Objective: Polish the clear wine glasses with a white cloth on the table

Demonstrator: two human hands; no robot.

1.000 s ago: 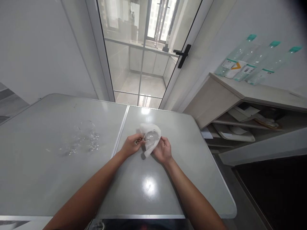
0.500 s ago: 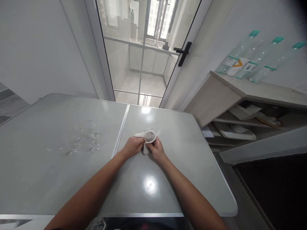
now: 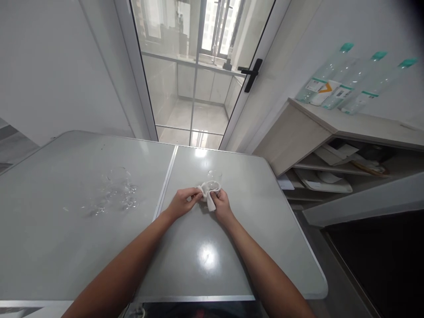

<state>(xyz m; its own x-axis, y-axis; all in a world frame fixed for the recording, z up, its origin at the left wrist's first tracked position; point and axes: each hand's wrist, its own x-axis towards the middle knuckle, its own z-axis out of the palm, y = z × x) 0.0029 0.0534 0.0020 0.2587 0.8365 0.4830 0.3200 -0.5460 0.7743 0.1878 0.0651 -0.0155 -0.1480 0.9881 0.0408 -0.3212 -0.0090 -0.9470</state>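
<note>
Both my hands meet over the middle of the grey table [image 3: 212, 265]. My left hand [image 3: 181, 202] pinches a small clear glass [image 3: 213, 180] at its near side. My right hand [image 3: 221, 203] is closed on a white cloth [image 3: 209, 199] that is bunched against the glass. The glass lies tilted, with its far end pointing away from me. Much of the cloth is hidden inside my fingers.
Several clear glasses [image 3: 114, 191] stand in a group on the left half of the table. A glass door with a black handle [image 3: 251, 73] is behind the table. To the right stands a wooden shelf unit [image 3: 298, 132] with papers inside and three clear bottles [image 3: 351, 79] on top.
The cloth was spread wide around the glass a second ago; it is now bunched small under my right hand. The glass now sticks out farther from the cloth.
</note>
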